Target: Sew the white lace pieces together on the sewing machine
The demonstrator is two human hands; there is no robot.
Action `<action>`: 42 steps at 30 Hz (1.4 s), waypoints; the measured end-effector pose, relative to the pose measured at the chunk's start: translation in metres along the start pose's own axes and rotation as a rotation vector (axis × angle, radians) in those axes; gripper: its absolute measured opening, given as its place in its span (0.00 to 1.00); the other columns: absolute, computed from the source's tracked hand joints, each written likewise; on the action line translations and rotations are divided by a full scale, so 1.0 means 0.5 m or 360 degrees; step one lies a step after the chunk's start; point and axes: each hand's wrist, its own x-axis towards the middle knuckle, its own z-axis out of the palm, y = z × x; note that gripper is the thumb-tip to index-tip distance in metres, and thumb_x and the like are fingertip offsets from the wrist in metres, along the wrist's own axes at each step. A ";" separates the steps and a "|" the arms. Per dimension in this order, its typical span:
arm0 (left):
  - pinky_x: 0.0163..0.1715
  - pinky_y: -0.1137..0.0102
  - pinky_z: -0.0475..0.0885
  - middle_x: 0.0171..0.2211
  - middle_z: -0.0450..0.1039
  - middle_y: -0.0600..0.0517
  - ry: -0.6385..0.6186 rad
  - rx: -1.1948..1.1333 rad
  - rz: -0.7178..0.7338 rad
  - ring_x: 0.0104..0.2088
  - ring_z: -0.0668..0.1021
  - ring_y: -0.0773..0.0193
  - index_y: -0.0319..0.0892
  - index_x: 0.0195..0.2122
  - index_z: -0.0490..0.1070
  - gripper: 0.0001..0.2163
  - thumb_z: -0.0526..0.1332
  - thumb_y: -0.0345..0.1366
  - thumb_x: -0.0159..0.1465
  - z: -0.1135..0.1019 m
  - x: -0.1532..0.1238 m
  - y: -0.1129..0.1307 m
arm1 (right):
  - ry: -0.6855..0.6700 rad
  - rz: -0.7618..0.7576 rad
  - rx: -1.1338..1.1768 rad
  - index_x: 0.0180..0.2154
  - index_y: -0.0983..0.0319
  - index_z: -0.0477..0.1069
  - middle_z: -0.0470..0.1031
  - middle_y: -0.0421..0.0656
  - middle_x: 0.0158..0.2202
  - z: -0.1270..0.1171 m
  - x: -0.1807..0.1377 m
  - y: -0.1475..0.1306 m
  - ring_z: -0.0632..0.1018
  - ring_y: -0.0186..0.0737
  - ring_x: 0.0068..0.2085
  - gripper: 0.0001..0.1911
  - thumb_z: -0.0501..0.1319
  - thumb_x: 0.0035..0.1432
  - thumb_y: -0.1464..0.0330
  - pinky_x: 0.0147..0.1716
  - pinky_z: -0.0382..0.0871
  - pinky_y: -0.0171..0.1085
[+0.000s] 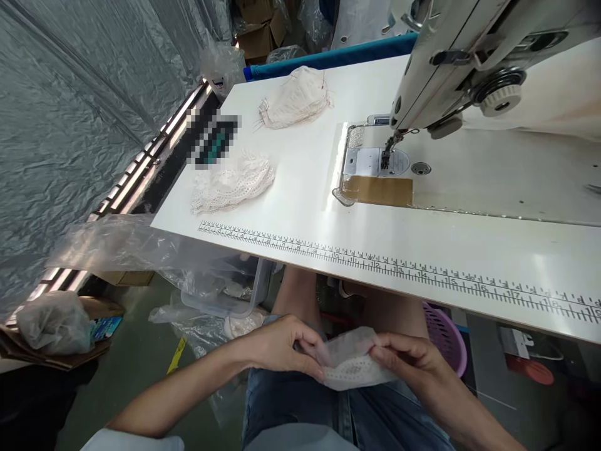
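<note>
Over my lap, a piece of white lace fabric (359, 373) with a sheer upper layer is stretched between my two hands. My left hand (288, 347) pinches its left end between thumb and fingers. At the right end, my right hand (408, 357) grips the edge, thumb on top. The piece hangs below the front edge of the sewing table (300, 213), apart from it. Two more bunches of pale fabric lie on the table: a lacy pile (235, 181) at the left and a pinkish pile (295, 97) farther back.
A sewing machine (441, 69) stands at the right, its needle over the metal plate (364, 161). A printed ruler (375, 262) runs along the table's front edge. Below are a clear plastic bin (225, 304) and a purple basket (446, 338). Silvery sheeting (70, 113) hangs at the left.
</note>
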 end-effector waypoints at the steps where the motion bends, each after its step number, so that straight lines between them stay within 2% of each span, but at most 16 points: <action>1: 0.37 0.72 0.72 0.33 0.79 0.46 -0.0009 -0.0009 0.0003 0.35 0.79 0.61 0.37 0.40 0.77 0.16 0.67 0.41 0.54 0.000 -0.001 0.002 | 0.0005 0.0006 0.0004 0.37 0.56 0.80 0.79 0.40 0.29 -0.004 -0.002 0.004 0.77 0.39 0.34 0.10 0.67 0.52 0.61 0.35 0.70 0.32; 8: 0.38 0.73 0.72 0.33 0.78 0.48 -0.0069 -0.0049 0.0080 0.36 0.78 0.62 0.37 0.40 0.77 0.17 0.66 0.43 0.55 0.003 0.000 0.018 | 0.0054 0.0025 0.0213 0.32 0.57 0.80 0.78 0.41 0.25 -0.027 -0.014 0.011 0.76 0.37 0.29 0.09 0.68 0.50 0.60 0.30 0.70 0.32; 16: 0.30 0.78 0.64 0.30 0.74 0.53 -0.0092 0.0200 0.0206 0.31 0.72 0.67 0.40 0.38 0.78 0.19 0.70 0.48 0.49 0.023 0.023 0.011 | 0.0104 0.0064 0.0235 0.32 0.58 0.79 0.76 0.42 0.25 -0.041 -0.024 0.015 0.74 0.38 0.27 0.11 0.66 0.51 0.58 0.30 0.71 0.37; 21: 0.37 0.77 0.67 0.32 0.74 0.50 0.0003 0.0048 0.0340 0.35 0.75 0.66 0.37 0.31 0.78 0.13 0.66 0.44 0.55 0.031 0.033 0.001 | 0.0120 0.0053 0.0220 0.32 0.57 0.79 0.77 0.44 0.27 -0.049 -0.028 0.023 0.77 0.40 0.29 0.11 0.66 0.52 0.58 0.32 0.71 0.37; 27: 0.33 0.78 0.69 0.31 0.78 0.51 -0.0044 0.0040 0.0161 0.34 0.77 0.65 0.39 0.35 0.78 0.11 0.63 0.41 0.58 0.022 0.022 0.018 | 0.0082 0.0043 0.0148 0.32 0.58 0.79 0.78 0.46 0.28 -0.056 -0.040 0.019 0.77 0.42 0.29 0.11 0.64 0.53 0.57 0.31 0.71 0.38; 32: 0.32 0.80 0.69 0.32 0.79 0.52 -0.0104 0.0115 0.0143 0.34 0.78 0.67 0.41 0.37 0.79 0.09 0.63 0.38 0.59 0.018 0.020 0.022 | 0.0027 0.0052 0.0040 0.26 0.61 0.77 0.74 0.44 0.24 -0.059 -0.048 0.012 0.74 0.40 0.27 0.16 0.64 0.52 0.55 0.29 0.69 0.37; 35: 0.32 0.81 0.68 0.32 0.79 0.53 -0.0209 0.0177 0.0176 0.33 0.78 0.68 0.41 0.37 0.79 0.09 0.62 0.36 0.59 0.020 0.024 0.027 | -0.0184 0.0073 -0.0124 0.30 0.61 0.77 0.73 0.42 0.25 -0.051 -0.038 -0.010 0.72 0.37 0.26 0.18 0.66 0.49 0.52 0.26 0.66 0.34; 38: 0.28 0.82 0.65 0.29 0.78 0.53 -0.0262 0.0344 0.0173 0.29 0.76 0.70 0.40 0.38 0.79 0.09 0.62 0.37 0.60 0.022 0.027 0.041 | -0.0507 0.0065 -0.0357 0.36 0.59 0.77 0.74 0.40 0.28 -0.025 -0.016 -0.044 0.72 0.35 0.27 0.17 0.68 0.47 0.56 0.26 0.64 0.31; 40: 0.22 0.81 0.61 0.25 0.76 0.55 -0.0247 0.0456 0.0154 0.25 0.72 0.72 0.40 0.38 0.79 0.10 0.62 0.38 0.60 0.022 0.025 0.050 | -0.0617 0.0011 -0.0498 0.33 0.60 0.78 0.74 0.39 0.27 -0.005 -0.002 -0.064 0.72 0.34 0.28 0.12 0.67 0.50 0.59 0.27 0.64 0.30; 42: 0.19 0.80 0.57 0.21 0.72 0.56 -0.0224 0.0515 0.0139 0.21 0.67 0.74 0.39 0.37 0.79 0.11 0.62 0.40 0.59 0.019 0.020 0.056 | -0.0650 -0.0045 -0.0592 0.29 0.61 0.78 0.73 0.39 0.23 0.009 0.009 -0.075 0.71 0.33 0.26 0.11 0.65 0.53 0.60 0.26 0.63 0.30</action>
